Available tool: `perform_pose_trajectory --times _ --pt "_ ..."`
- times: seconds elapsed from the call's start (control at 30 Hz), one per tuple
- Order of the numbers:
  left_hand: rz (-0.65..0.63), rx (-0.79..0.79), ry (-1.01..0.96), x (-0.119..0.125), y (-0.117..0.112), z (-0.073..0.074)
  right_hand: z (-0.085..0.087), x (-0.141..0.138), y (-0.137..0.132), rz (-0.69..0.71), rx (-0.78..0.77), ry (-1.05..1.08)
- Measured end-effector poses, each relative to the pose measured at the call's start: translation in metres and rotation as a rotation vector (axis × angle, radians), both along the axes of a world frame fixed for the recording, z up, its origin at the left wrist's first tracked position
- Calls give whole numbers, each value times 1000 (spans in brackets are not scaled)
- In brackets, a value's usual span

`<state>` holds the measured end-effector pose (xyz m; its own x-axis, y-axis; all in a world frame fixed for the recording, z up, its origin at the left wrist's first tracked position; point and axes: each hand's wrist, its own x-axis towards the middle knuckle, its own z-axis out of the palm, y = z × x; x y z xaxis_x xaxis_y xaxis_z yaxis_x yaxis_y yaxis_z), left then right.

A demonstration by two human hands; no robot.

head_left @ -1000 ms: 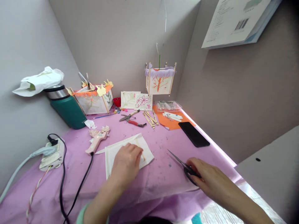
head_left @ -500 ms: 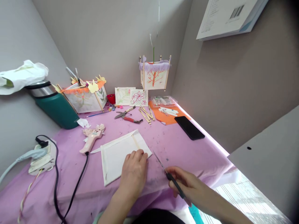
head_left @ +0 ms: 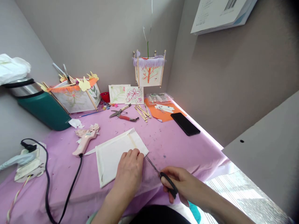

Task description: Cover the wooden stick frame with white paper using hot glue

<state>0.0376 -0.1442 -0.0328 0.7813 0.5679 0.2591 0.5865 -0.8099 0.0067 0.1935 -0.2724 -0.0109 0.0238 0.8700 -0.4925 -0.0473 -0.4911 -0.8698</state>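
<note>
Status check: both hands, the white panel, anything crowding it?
Left hand flat on white paper panel, near its right edge. Right hand gripping black scissors, tips at that edge. Glue gun just left of panel, apart.

Two hands: left hand [head_left: 129, 169], right hand [head_left: 181, 183]. One pair of scissors [head_left: 161, 175]. One white paper panel [head_left: 116, 154]. One glue gun [head_left: 85, 138]. One pair of pliers [head_left: 122, 115]. Two paper lanterns [head_left: 74, 96] [head_left: 149, 71]. Two drawn cards [head_left: 127, 94]. One phone [head_left: 185, 123]. One green flask [head_left: 38, 104].
</note>
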Motion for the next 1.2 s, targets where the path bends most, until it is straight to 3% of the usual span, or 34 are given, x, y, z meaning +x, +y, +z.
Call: perform_pose_trajectory --times 0.23,0.43,0.6,0.77,1.03,1.2 --pt "-42 -72 13 -1 6 9 -2 -5 9 -63 -5 8" --pt "-38 -73 -142 -10 -12 3 0 -19 -12 -90 4 82" --pt "-19 -40 -297 -12 -28 -8 -9 -28 -29 -128 -36 101" --pt "-26 -19 -328 -12 -30 -18 -16 -31 -29 -140 -45 63" --pt "-6 28 -356 -2 -29 -16 -13 -40 -24 -156 -59 -45" --pt "-56 76 -483 2 -28 -21 -18 -42 -23 -159 -58 -78"
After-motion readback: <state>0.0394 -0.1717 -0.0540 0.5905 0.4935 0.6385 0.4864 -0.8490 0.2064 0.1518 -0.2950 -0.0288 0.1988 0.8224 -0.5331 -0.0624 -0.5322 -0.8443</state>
